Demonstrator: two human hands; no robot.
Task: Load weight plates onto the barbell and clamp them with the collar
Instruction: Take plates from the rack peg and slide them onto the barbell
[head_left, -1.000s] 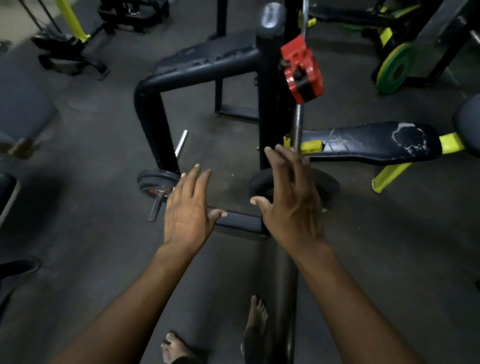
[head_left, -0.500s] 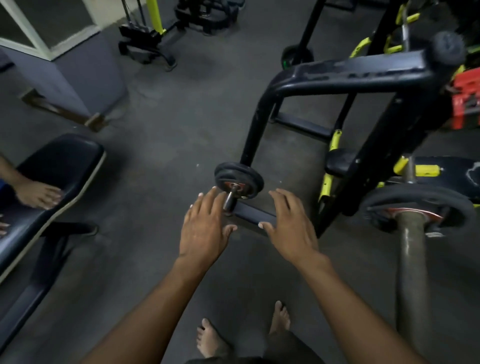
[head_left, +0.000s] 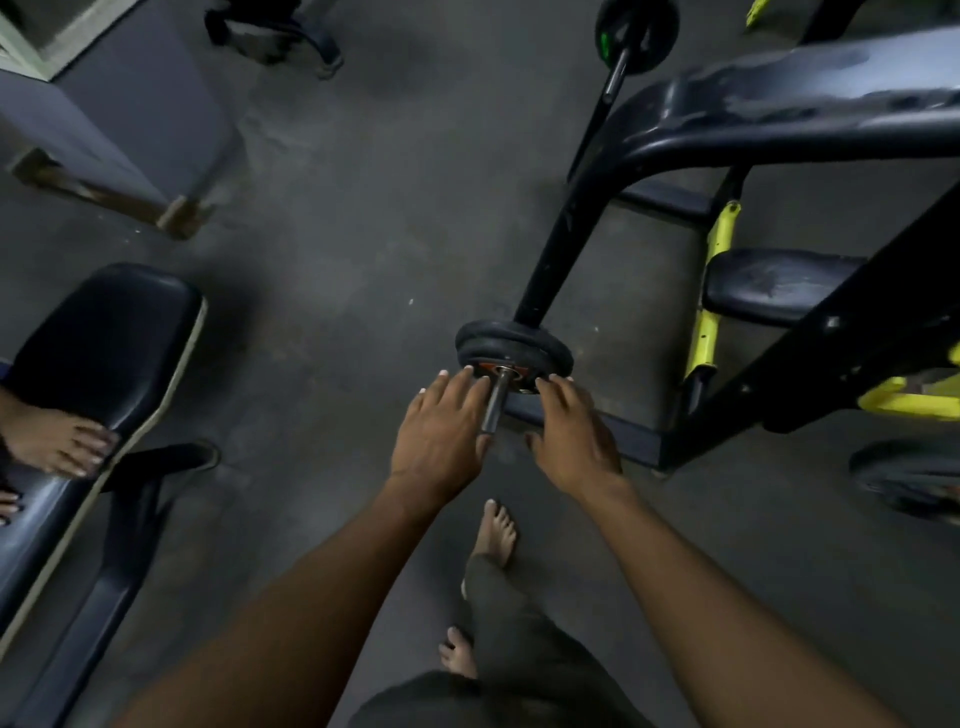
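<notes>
Small black weight plates (head_left: 511, 345) with an orange hub sit on a short metal storage peg (head_left: 494, 402) at the foot of a black rack. My left hand (head_left: 441, 434) is spread open just left of the peg, fingertips at the lower rim of the plates. My right hand (head_left: 571, 431) is open on the right side, fingertips touching the plates' lower right edge. Neither hand is closed around a plate. At the right edge the blurred loaded end of the barbell (head_left: 906, 480) shows with a black plate on it. No collar is in view.
The black rack frame (head_left: 753, 130) arches over the right side, with yellow bars (head_left: 709, 306) and a padded seat (head_left: 769, 283). A black padded bench (head_left: 88, 395) stands at left with another person's hands on it. My bare feet (head_left: 496, 532) stand on the grey floor.
The view has swung left and down. Both my hands have reached forward to either side of the stored plates on the peg. The red collar has left the view.
</notes>
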